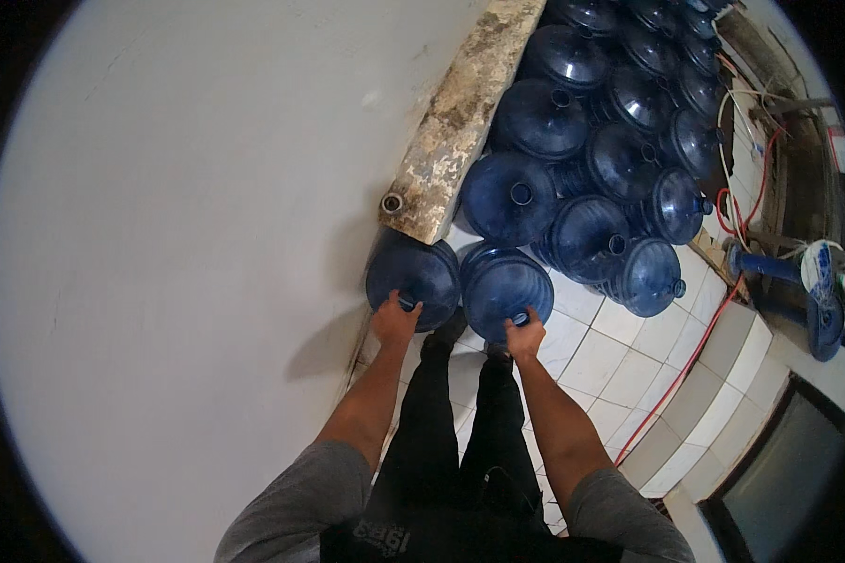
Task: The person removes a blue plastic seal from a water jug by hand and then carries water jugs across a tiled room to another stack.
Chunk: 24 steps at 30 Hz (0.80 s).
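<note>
Two large blue water jugs stand side by side on the floor right in front of my feet. The fingers of my left hand (395,317) are closed round the neck of the left jug (413,272), which sits against the wall and partly under the end of a worn ledge. My right hand (526,334) grips the neck of the right jug (508,289). Both jugs look upright. Just beyond them stands another blue jug (509,199), with its round mouth uncovered, touched by neither hand.
Several more blue jugs (622,161) stand in rows towards the back right. A stained ledge (451,122) runs along the white wall (188,235). On the right, a red hose (671,389) crosses the white tiled floor (595,361) beside a tiled step (723,375) and a blue pipe (772,266).
</note>
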### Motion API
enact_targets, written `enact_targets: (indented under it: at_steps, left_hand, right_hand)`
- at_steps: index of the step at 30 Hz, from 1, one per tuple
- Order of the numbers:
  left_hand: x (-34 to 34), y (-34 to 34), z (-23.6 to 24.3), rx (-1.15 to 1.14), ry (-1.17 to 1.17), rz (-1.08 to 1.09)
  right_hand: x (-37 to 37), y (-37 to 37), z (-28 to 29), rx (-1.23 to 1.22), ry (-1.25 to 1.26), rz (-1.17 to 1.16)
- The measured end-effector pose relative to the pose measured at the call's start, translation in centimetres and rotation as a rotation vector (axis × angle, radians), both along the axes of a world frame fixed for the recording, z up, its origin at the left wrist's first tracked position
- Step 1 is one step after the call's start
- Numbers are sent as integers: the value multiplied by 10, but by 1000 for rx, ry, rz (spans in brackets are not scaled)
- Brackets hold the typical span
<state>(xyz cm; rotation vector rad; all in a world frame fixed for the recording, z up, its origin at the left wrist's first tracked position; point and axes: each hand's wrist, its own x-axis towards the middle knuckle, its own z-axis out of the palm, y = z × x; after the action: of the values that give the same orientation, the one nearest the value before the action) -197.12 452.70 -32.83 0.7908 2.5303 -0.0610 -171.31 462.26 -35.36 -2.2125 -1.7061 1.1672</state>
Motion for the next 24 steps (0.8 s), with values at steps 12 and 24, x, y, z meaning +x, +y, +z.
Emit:
enact_targets:
  at_steps: [12, 24]
  left_hand:
    - [-25, -1, 35, 19, -128, -80]
    - [138, -7, 182, -81, -628, -984]
  right_hand:
    - [28, 2, 79, -253, 285, 141]
    - [288, -281, 214, -209, 243, -310]
